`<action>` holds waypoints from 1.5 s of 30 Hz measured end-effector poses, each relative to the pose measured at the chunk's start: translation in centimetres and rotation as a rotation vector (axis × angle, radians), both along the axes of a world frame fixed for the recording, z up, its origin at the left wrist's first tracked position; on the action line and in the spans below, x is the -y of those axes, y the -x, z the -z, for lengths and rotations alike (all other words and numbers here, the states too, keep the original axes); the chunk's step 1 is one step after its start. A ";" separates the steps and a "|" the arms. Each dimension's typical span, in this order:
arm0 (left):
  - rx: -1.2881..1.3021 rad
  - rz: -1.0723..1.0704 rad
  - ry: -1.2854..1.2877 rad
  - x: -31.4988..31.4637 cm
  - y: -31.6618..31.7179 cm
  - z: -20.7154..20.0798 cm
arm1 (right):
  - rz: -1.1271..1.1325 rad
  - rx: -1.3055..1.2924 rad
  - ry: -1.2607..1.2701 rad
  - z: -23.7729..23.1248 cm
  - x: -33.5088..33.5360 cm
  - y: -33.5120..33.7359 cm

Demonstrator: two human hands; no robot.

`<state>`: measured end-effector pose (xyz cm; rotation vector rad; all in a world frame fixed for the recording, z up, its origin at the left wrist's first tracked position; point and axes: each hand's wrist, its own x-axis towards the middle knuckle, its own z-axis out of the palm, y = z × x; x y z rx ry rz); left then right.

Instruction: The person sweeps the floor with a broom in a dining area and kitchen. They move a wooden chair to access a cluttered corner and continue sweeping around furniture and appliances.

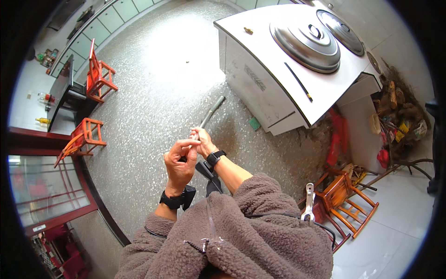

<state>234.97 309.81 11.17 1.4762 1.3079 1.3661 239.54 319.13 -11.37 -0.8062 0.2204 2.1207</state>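
Observation:
A slim grey rod or tube (213, 110) points away from me and slightly right, over the speckled floor. My right hand (204, 143) is closed around its near end. Close beside it, my left hand (181, 163) has its thumb and fingers brought together in a pinch against the right fingers. What lies between those left fingertips is too small or too covered to make out. Black bands with small devices sit on both wrists. Exactly what kind of rod this is, I cannot tell.
A white-topped stove counter (260, 51) stands at far right, bearing large metal lids (306, 42) and a dark stick (298, 82). Firewood (395, 100) is piled beyond it. Wooden chairs stand left (86, 139) and lower right (344, 197). A green piece (254, 123) lies by the counter.

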 end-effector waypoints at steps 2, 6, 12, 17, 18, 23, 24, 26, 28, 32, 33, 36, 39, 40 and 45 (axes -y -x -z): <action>-0.020 -0.051 -0.014 -3.3 1.1 1.8 | 0.003 -0.020 -0.011 1.2 -4.2 0.7; 0.007 -0.093 0.029 -8.8 1.8 6.1 | -0.127 -0.118 -0.031 4.1 -11.8 1.1; -0.146 0.154 0.059 -14.3 1.2 12.6 | -0.058 0.193 0.045 8.4 -16.7 0.8; -0.132 0.176 0.129 -14.5 2.8 12.2 | 0.093 0.267 0.098 9.0 -13.3 0.2; -0.128 0.233 0.141 -14.4 3.4 11.3 | 0.133 0.245 0.108 8.7 -12.0 0.4; -0.139 0.414 0.175 -11.9 5.1 6.5 | 0.296 0.206 0.143 6.7 -4.6 1.3; -0.150 0.435 0.203 -11.3 5.5 5.8 | 0.288 0.220 0.163 6.5 -3.2 1.1; -0.048 0.403 0.358 -10.2 5.4 5.3 | 0.222 0.235 0.207 6.2 -0.3 0.6; 0.027 0.376 0.478 -9.4 5.2 5.6 | 0.219 0.221 0.325 5.9 1.7 -0.4; 0.276 0.330 0.528 -7.2 2.9 8.3 | 0.302 0.498 0.538 5.6 4.5 -3.7; 0.300 0.321 0.517 -6.6 2.2 9.1 | 0.349 0.546 0.578 5.6 5.1 -4.8; 0.403 0.331 0.531 -4.1 -1.1 11.2 | 0.388 0.679 0.558 5.7 7.6 -9.1; 0.327 0.384 0.611 -1.5 -5.6 11.7 | 0.431 0.753 0.495 4.5 10.7 -14.9; 0.358 0.453 0.603 -0.7 -7.1 11.5 | 0.474 0.738 0.498 4.0 11.7 -16.6; 0.304 0.717 0.586 0.5 -16.2 8.8 | 0.587 0.530 0.588 1.4 17.4 -25.1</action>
